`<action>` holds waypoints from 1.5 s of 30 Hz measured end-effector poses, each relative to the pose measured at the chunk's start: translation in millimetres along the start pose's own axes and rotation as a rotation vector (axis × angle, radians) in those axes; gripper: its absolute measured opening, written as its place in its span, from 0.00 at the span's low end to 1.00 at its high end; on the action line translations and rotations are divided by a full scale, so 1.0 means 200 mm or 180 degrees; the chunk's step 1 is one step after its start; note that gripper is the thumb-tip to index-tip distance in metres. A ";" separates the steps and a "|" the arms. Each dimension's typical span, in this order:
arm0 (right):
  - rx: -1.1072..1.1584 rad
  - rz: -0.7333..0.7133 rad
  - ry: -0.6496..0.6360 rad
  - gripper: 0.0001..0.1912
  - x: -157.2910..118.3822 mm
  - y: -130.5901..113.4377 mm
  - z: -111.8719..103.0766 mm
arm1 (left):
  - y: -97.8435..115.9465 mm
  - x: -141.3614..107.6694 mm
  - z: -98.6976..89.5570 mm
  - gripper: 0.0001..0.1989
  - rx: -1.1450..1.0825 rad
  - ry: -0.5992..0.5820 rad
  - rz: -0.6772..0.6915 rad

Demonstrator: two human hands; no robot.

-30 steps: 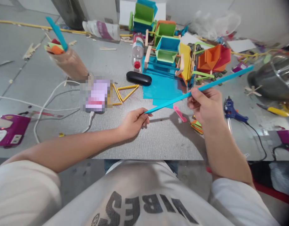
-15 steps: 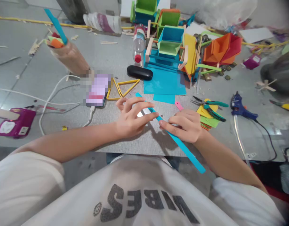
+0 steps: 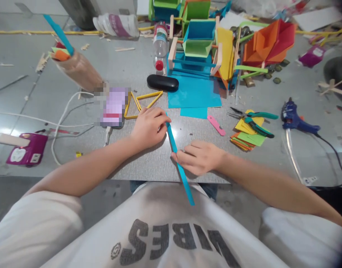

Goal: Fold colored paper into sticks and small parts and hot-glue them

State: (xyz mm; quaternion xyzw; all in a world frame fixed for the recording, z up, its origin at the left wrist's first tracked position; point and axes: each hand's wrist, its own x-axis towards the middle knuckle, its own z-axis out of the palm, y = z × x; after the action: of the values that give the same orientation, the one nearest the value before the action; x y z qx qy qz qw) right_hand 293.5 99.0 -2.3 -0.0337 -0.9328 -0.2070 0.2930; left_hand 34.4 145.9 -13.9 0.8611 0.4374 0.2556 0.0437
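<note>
A narrow blue paper strip (image 3: 184,182) runs between my two hands, its near end sticking out past the table edge over my shirt. The fingertips of my left hand (image 3: 151,127) are closed on its far end, close above the table. Partway along the strip, my right hand (image 3: 201,157) pinches it between thumb and curled fingers. Beyond my right hand lies a small flat pink tool (image 3: 216,125), perhaps a cutter. Bent yellow strips (image 3: 148,99) forming triangles lie just past my left hand.
A phone (image 3: 113,106) with a white cable is at left, near a cup of coloured paper (image 3: 78,70). A black case (image 3: 162,82) and blue sheets (image 3: 194,93) lie ahead. At right are pliers (image 3: 260,123), paper pieces (image 3: 247,139) and a glue gun (image 3: 297,119). Paper-box models (image 3: 200,37) stand behind.
The strip's near end has swung left and the strip now points more toward me. My right hand has shifted left and down, uncovering the pink tool. My left fingers have curled in.
</note>
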 end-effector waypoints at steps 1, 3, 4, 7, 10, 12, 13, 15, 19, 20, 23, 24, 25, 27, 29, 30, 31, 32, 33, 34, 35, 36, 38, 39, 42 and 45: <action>0.0034 -0.0007 -0.0073 0.08 0.00 -0.01 0.01 | 0.00 0.00 0.00 0.11 -0.0022 -0.0029 -0.0105; 0.0111 0.0025 -0.0213 0.11 0.00 -0.03 0.02 | -0.01 0.01 0.01 0.10 -0.0021 -0.0116 -0.0296; 0.0147 0.0053 -0.0286 0.12 0.00 -0.04 0.02 | -0.01 0.01 0.01 0.10 -0.0012 -0.0168 -0.0381; 0.0223 0.0114 -0.0609 0.13 0.01 -0.06 0.01 | -0.02 0.02 0.01 0.09 -0.0014 -0.0290 -0.0564; 0.0288 0.0098 -0.0976 0.13 0.03 -0.07 0.00 | -0.03 0.02 0.00 0.08 0.0005 -0.0356 -0.0665; 0.0342 0.0094 -0.1101 0.14 0.04 -0.06 -0.01 | -0.04 0.02 0.00 0.07 0.0058 -0.0373 -0.0697; 0.0349 0.0083 -0.1117 0.14 0.05 -0.06 -0.02 | -0.04 0.02 -0.01 0.07 0.0089 -0.0381 -0.0695; 0.0301 0.0050 -0.1118 0.13 0.05 -0.06 -0.03 | -0.04 0.01 -0.01 0.07 0.0144 -0.0408 -0.0675; 0.0175 0.0123 -0.1128 0.11 0.04 -0.06 -0.02 | -0.04 0.00 0.00 0.08 0.0197 -0.0431 -0.0675; 0.0196 0.0176 -0.1108 0.12 0.04 -0.06 -0.01 | -0.04 0.00 0.00 0.08 0.0213 -0.0424 -0.0683; 0.0428 0.0380 -0.0998 0.14 0.01 -0.05 0.03 | -0.02 0.00 -0.01 0.09 0.0266 -0.0443 -0.0753; 0.0510 0.0462 -0.0968 0.14 0.01 -0.05 0.05 | -0.01 0.00 -0.01 0.08 0.0280 -0.0466 -0.0797; 0.0574 0.0548 -0.0944 0.15 0.00 -0.05 0.06 | 0.00 0.00 -0.01 0.08 0.0289 -0.0491 -0.0846; 0.0676 0.0732 -0.0943 0.16 -0.01 -0.04 0.09 | 0.01 0.00 -0.02 0.07 0.0284 -0.0539 -0.0932; 0.0818 0.0938 -0.1012 0.17 -0.01 -0.04 0.10 | 0.02 0.01 -0.02 0.07 0.0248 -0.0571 -0.0984; 0.0908 0.1038 -0.1072 0.18 -0.01 -0.03 0.10 | 0.02 0.01 -0.03 0.06 0.0226 -0.0583 -0.0997; 0.0993 0.1125 -0.1149 0.19 0.00 -0.03 0.10 | 0.02 0.01 -0.03 0.06 0.0208 -0.0597 -0.0998; 0.1057 0.1192 -0.1228 0.22 0.00 -0.03 0.10 | 0.01 0.01 -0.03 0.06 0.0194 -0.0614 -0.0980; 0.1094 0.1237 -0.1295 0.24 0.01 -0.03 0.09 | 0.01 0.01 -0.04 0.06 0.0181 -0.0633 -0.0936; 0.1110 0.1259 -0.1350 0.26 0.02 -0.03 0.08 | 0.00 0.01 -0.04 0.06 0.0165 -0.0655 -0.0869; 0.1111 0.1268 -0.1386 0.28 0.03 -0.02 0.07 | -0.01 0.01 -0.05 0.07 0.0144 -0.0680 -0.0784; 0.1099 0.1276 -0.1403 0.29 0.04 -0.02 0.07 | -0.01 0.01 -0.07 0.07 0.0124 -0.0708 -0.0689; 0.1036 0.1305 -0.1412 0.29 0.05 -0.02 0.06 | -0.01 0.00 -0.10 0.09 0.0099 -0.0807 -0.0483; 0.0990 0.1315 -0.1420 0.28 0.05 -0.03 0.06 | 0.00 -0.01 -0.13 0.11 0.0106 -0.0876 -0.0384; 0.0820 0.1286 -0.1496 0.26 0.06 -0.04 0.05 | 0.05 -0.06 -0.20 0.18 0.0166 -0.1144 -0.0062; 0.0672 0.1223 -0.1602 0.27 0.07 -0.05 0.05 | 0.10 -0.15 -0.23 0.22 0.0082 -0.1460 0.0332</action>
State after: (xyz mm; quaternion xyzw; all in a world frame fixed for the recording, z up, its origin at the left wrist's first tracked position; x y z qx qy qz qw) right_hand 275.1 93.4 -5.3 -0.2286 -0.9688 -0.0354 0.0889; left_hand 12.8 104.0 20.0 0.9185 0.3743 0.0496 0.1177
